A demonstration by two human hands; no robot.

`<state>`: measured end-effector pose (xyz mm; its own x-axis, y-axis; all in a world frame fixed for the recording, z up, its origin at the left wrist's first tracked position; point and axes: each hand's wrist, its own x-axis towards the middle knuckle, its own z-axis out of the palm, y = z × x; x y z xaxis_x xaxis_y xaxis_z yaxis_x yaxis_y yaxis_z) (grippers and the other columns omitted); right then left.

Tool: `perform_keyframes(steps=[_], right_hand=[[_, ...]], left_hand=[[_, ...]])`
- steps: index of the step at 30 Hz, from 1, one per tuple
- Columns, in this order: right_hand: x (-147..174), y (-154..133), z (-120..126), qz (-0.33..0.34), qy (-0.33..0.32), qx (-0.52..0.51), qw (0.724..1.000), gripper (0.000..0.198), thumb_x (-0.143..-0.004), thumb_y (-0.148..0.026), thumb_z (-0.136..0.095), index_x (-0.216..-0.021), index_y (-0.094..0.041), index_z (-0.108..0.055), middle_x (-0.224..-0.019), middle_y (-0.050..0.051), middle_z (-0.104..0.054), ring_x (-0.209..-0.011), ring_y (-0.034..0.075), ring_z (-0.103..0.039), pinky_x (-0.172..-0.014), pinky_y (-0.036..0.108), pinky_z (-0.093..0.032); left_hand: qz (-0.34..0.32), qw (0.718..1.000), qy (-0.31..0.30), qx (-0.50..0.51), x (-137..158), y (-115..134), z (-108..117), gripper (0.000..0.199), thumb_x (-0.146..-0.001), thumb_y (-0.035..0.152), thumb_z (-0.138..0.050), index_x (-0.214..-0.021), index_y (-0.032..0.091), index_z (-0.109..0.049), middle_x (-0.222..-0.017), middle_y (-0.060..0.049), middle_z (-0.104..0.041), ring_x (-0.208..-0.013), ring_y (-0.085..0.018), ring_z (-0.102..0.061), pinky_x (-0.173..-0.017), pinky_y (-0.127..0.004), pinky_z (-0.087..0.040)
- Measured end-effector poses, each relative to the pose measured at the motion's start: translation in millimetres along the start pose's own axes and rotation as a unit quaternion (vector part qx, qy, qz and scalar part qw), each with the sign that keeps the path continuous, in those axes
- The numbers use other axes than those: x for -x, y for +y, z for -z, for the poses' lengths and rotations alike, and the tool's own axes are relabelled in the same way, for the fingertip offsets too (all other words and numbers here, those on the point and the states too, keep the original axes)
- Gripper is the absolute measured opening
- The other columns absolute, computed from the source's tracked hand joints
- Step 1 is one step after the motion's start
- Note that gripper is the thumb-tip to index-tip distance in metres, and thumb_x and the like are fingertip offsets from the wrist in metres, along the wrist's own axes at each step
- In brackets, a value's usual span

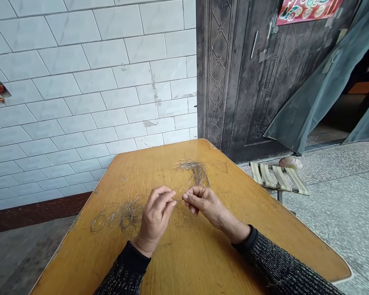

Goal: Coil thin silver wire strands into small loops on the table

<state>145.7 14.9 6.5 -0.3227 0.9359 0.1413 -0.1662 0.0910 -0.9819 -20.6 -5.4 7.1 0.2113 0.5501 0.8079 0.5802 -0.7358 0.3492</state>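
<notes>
A yellow-brown wooden desk (pixel 178 266) with rounded corners stretches beneath the left grip (pixel 156 215) and the right grip (pixel 204 201). Beyond the left grip rises a wall (pixel 117 57) of white tiles, scuffed in places, with a dark red-brown band (pixel 33 214) along its base. Beyond and to the right of the right grip is a dark, patterned door (pixel 273 106) bearing a bright red poster (pixel 309 10). Farther right, a grey-green curtain (pixel 320 94) hangs by a doorway (pixel 335 116), its interior too dim to make out well. Right of the right grip, a stool (pixel 279 179) with striped straps stands on speckled grey floor (pixel 335 205), in soft, even light.
</notes>
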Motion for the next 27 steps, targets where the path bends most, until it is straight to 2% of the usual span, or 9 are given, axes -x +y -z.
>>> perform_keyframes(steps=[2,4,6,9,11,17,21,23,27], right_hand=[[0,0,1,-0.015,0.009,-0.02,1.0,0.037,-0.061,-0.05,-0.066,-0.056,-0.016,-0.051,-0.047,-0.005,-0.05,-0.037,0.004,-0.042,-0.038,0.018,-0.034],[0,0,1,-0.023,0.014,-0.029,0.999,0.037,-0.059,-0.049,-0.068,-0.057,-0.015,-0.052,-0.049,-0.005,-0.052,-0.038,0.004,-0.043,-0.038,0.017,-0.034],[0,1,2,-0.022,0.016,-0.026,0.999,0.036,-0.06,-0.049,-0.068,-0.057,-0.015,-0.053,-0.049,-0.005,-0.051,-0.038,0.004,-0.043,-0.038,0.017,-0.034],[-1,4,2,-0.012,0.014,-0.007,1.0,0.036,-0.061,-0.048,-0.067,-0.056,-0.016,-0.052,-0.046,-0.005,-0.049,-0.038,0.004,-0.041,-0.038,0.018,-0.032],[-2,7,2,-0.006,0.012,0.007,1.0,0.035,-0.062,-0.048,-0.066,-0.056,-0.016,-0.053,-0.046,-0.005,-0.048,-0.038,0.005,-0.041,-0.038,0.018,-0.032],[-5,12,3,0.003,-0.002,0.037,0.999,0.036,-0.064,-0.049,-0.064,-0.058,-0.016,-0.053,-0.046,-0.005,-0.048,-0.038,0.005,-0.04,-0.037,0.019,-0.03],[-5,13,4,-0.003,0.0,0.035,0.999,0.035,-0.063,-0.049,-0.064,-0.056,-0.016,-0.052,-0.046,-0.005,-0.048,-0.038,0.005,-0.04,-0.038,0.019,-0.031],[-6,15,5,-0.011,0.006,0.034,0.999,0.035,-0.063,-0.048,-0.064,-0.055,-0.017,-0.051,-0.044,-0.005,-0.048,-0.037,0.005,-0.039,-0.038,0.019,-0.03],[-8,22,6,-0.039,0.013,0.052,0.998,0.034,-0.063,-0.047,-0.064,-0.053,-0.017,-0.051,-0.041,-0.005,-0.047,-0.035,0.005,-0.038,-0.037,0.019,-0.03]], left_hand=[[0.117,0.99,0.045,0.067,-1,-2,0,0.02,-0.082,0.022,-0.05,-0.101,0.02,-0.055,-0.102,-0.007,-0.054,-0.073,-0.011,-0.059,-0.066,-0.026,-0.051],[0.236,0.959,0.064,0.147,-2,-4,-1,0.022,-0.083,0.029,-0.049,-0.102,0.019,-0.053,-0.095,-0.006,-0.056,-0.069,-0.011,-0.059,-0.064,-0.026,-0.051],[0.321,0.919,0.044,0.225,-3,-4,-3,0.024,-0.083,0.034,-0.047,-0.098,0.016,-0.054,-0.084,-0.005,-0.058,-0.066,-0.012,-0.058,-0.062,-0.026,-0.05],[0.385,0.867,-0.009,0.317,-2,-2,-7,0.028,-0.081,0.039,-0.049,-0.09,0.013,-0.057,-0.077,-0.005,-0.058,-0.063,-0.012,-0.056,-0.057,-0.024,-0.048],[0.404,0.844,-0.029,0.353,-1,0,-9,0.028,-0.078,0.04,-0.054,-0.084,0.013,-0.059,-0.077,-0.006,-0.059,-0.062,-0.011,-0.055,-0.054,-0.023,-0.046],[0.426,0.809,-0.029,0.403,1,-1,-11,0.024,-0.071,0.036,-0.063,-0.072,0.013,-0.06,-0.075,-0.005,-0.059,-0.058,-0.008,-0.05,-0.048,-0.018,-0.038],[0.435,0.808,-0.033,0.395,1,-4,-11,0.026,-0.071,0.038,-0.062,-0.073,0.012,-0.061,-0.077,-0.006,-0.059,-0.058,-0.008,-0.05,-0.047,-0.018,-0.036],[0.439,0.822,0.006,0.363,0,-7,-10,0.029,-0.075,0.04,-0.057,-0.081,0.012,-0.061,-0.083,-0.007,-0.06,-0.059,-0.008,-0.051,-0.046,-0.018,-0.037],[0.414,0.836,0.152,0.327,-6,-23,-2,0.027,-0.076,0.039,-0.054,-0.085,0.014,-0.058,-0.085,-0.005,-0.058,-0.057,-0.007,-0.051,-0.045,-0.018,-0.038]])
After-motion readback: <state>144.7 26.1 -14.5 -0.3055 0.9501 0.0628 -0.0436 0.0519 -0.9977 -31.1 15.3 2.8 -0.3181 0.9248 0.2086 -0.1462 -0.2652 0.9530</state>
